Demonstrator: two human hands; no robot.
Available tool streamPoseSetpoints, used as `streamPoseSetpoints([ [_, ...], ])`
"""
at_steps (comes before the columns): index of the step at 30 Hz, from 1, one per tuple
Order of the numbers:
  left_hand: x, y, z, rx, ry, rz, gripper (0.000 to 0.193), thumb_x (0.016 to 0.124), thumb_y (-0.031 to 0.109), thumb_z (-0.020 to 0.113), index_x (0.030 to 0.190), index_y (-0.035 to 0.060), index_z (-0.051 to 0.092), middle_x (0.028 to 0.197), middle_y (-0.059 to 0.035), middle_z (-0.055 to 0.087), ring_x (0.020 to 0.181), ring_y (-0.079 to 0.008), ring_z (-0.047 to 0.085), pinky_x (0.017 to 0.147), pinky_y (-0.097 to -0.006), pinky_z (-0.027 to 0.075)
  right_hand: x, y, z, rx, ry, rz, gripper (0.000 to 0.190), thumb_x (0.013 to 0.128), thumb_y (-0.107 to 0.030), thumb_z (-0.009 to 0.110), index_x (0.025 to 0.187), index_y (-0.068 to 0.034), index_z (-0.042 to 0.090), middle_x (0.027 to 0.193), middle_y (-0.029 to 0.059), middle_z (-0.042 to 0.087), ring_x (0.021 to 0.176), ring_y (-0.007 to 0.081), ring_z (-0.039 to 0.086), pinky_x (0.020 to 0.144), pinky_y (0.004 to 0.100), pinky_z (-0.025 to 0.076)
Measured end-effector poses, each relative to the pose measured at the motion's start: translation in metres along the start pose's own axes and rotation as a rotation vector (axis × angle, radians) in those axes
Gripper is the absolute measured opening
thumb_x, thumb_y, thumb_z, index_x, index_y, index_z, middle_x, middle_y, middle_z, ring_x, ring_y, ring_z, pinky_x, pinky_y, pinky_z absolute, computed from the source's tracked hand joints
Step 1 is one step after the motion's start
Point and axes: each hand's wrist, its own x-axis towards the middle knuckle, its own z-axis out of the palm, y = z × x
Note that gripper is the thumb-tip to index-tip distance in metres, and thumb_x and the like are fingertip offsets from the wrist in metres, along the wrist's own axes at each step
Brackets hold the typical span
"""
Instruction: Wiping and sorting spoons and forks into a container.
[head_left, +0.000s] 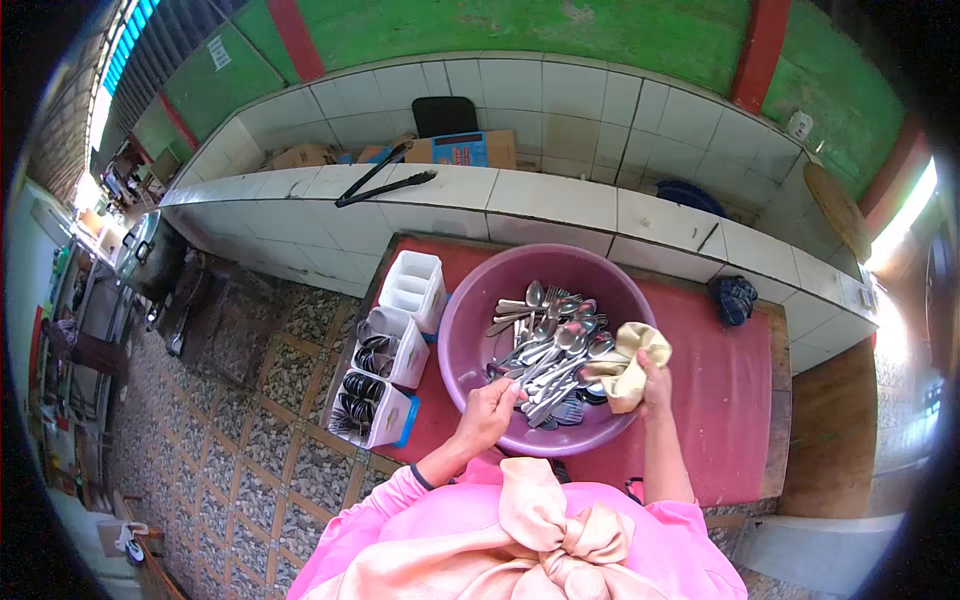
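A purple plastic basin (480, 285) stands before me with a heap of metal spoons and forks (551, 345) in it. My left hand (487, 412) is over the basin's near left side, its fingers closed on a metal utensil whose kind I cannot tell. My right hand (654, 386) grips a cream cloth (634, 352) at the basin's right side; the cloth hangs over the cutlery and hides part of it. Left of the basin, white plastic cutlery holders (397, 420) stand in a row. The nearer ones contain spoons and forks; the far one (412, 281) shows bare compartments.
The basin and holders rest on a red-covered table (720, 405). A dark crumpled cloth or bag (733, 298) lies at its back right. Black tongs (382, 187) lie on the white tiled ledge (551, 201) behind, with cardboard boxes (495, 148) beyond. A large metal pot (154, 255) is at left.
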Motion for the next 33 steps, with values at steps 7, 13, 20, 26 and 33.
streamPoseSetpoints([
  [7, -0.005, -0.023, 0.055, 0.124, -0.146, 0.028, 0.018, 0.081, 0.017, 0.047, 0.083, 0.0008, 0.055, 0.063, -0.0129, 0.057, 0.056, -0.0158, 0.053, 0.054, -0.0287, 0.042, -0.030, 0.050, 0.041, 0.043, -0.284, 0.267, 0.034, 0.075, -0.015, 0.057, 0.104, -0.001, 0.048, 0.095, 0.0095, 0.056, 0.083, 0.0189, 0.056, 0.072, 0.0309, 0.046],
  [13, 0.026, 0.022, 0.013, 0.165, 0.034, 0.160, 0.018, 0.072, 0.017, 0.056, 0.064, 0.0010, 0.058, 0.059, -0.0139, 0.054, 0.053, -0.0269, 0.054, 0.049, -0.0347, 0.040, -0.038, 0.027, 0.045, -0.195, -0.366, 0.269, 0.024, 0.071, -0.010, 0.062, 0.092, -0.001, 0.055, 0.082, 0.0050, 0.059, 0.070, 0.0136, 0.057, 0.064, 0.0265, 0.047],
  [20, 0.048, 0.026, 0.006, 0.173, 0.065, 0.357, 0.009, 0.068, 0.011, 0.061, 0.071, 0.0024, 0.063, 0.061, -0.0085, 0.058, 0.057, -0.0166, 0.055, 0.053, -0.0255, 0.042, -0.053, 0.028, 0.058, -0.412, -0.584, 0.273, 0.037, 0.069, -0.018, 0.066, 0.100, -0.003, 0.052, 0.087, 0.0014, 0.056, 0.076, 0.0092, 0.053, 0.067, 0.0239, 0.044],
  [26, 0.045, 0.031, -0.025, 0.112, 0.226, 0.295, 0.009, 0.070, 0.008, 0.057, 0.064, 0.0048, 0.063, 0.062, -0.0062, 0.059, 0.059, -0.0159, 0.056, 0.058, -0.0270, 0.041, -0.050, 0.022, 0.051, -0.627, -0.764, 0.253, 0.041, 0.067, -0.016, 0.067, 0.103, -0.003, 0.051, 0.089, 0.0018, 0.056, 0.079, 0.0095, 0.052, 0.071, 0.0244, 0.042],
  [33, 0.057, 0.037, -0.143, 0.379, 0.961, 0.418, 0.004, 0.070, 0.002, 0.057, 0.072, 0.0014, 0.061, 0.069, -0.0064, 0.060, 0.063, -0.0168, 0.055, 0.060, -0.0263, 0.042, -0.041, 0.023, 0.016, -0.642, -0.540, 0.303, 0.040, 0.067, -0.007, 0.065, 0.104, -0.002, 0.051, 0.088, 0.0055, 0.058, 0.078, 0.0127, 0.056, 0.069, 0.0272, 0.046],
])
